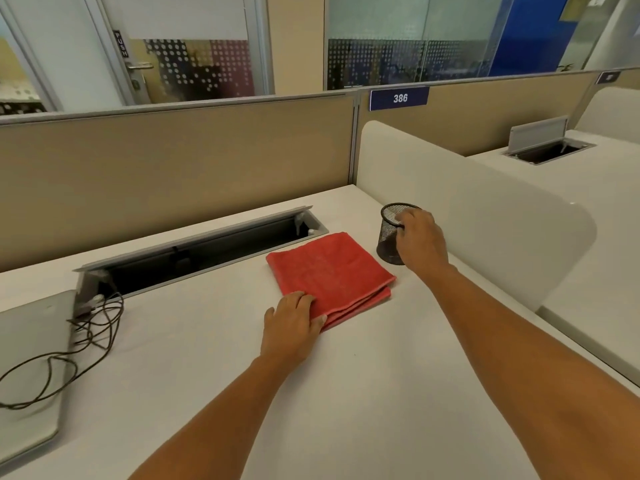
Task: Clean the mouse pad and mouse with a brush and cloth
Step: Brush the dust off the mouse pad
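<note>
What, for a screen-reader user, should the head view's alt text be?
A person's left hand holds the near corner of a folded red cloth on a white desk, while the right hand grips a black mesh pen cup beside it.

A white table (214, 358) bears an upright black mesh cup (388, 245) near its right rear, close to a white divider (485, 216); a long hatch (194, 252) stands open in the tabletop; dark cables (104, 327) trail from its left end over a grey laptop (27, 341); behind runs a tan partition (173, 161) with a blue plate (399, 98) reading 386; beyond it, a glass door (194, 46) marked PUSH.
</note>
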Tool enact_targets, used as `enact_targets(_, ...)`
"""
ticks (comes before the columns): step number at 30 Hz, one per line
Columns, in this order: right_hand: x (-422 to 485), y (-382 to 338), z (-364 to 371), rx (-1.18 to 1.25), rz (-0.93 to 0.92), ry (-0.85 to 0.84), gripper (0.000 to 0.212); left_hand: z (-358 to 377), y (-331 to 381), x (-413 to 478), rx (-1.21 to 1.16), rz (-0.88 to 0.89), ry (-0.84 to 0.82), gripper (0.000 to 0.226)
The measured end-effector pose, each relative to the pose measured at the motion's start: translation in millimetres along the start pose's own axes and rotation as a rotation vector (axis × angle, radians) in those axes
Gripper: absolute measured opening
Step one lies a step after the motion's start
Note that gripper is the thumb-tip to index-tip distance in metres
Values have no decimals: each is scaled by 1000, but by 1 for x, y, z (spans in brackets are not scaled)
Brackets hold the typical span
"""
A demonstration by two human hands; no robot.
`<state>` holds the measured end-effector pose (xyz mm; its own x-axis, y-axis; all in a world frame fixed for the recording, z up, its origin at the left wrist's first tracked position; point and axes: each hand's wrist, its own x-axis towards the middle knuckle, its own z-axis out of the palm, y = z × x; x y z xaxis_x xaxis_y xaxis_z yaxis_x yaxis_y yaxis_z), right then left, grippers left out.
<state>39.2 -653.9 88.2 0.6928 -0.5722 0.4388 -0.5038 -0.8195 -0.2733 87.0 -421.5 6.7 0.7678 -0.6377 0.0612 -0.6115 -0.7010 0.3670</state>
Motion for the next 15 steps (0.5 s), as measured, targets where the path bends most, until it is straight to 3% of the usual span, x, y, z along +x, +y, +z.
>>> enact_targets(9,9,1,-7,49,-12,88,27,0,-3,-4,-50,-17,27,48)
enact_targets(15,-2,-16,-37,42,-209,350,19,-13,5,-16,-205,-73,56,42)
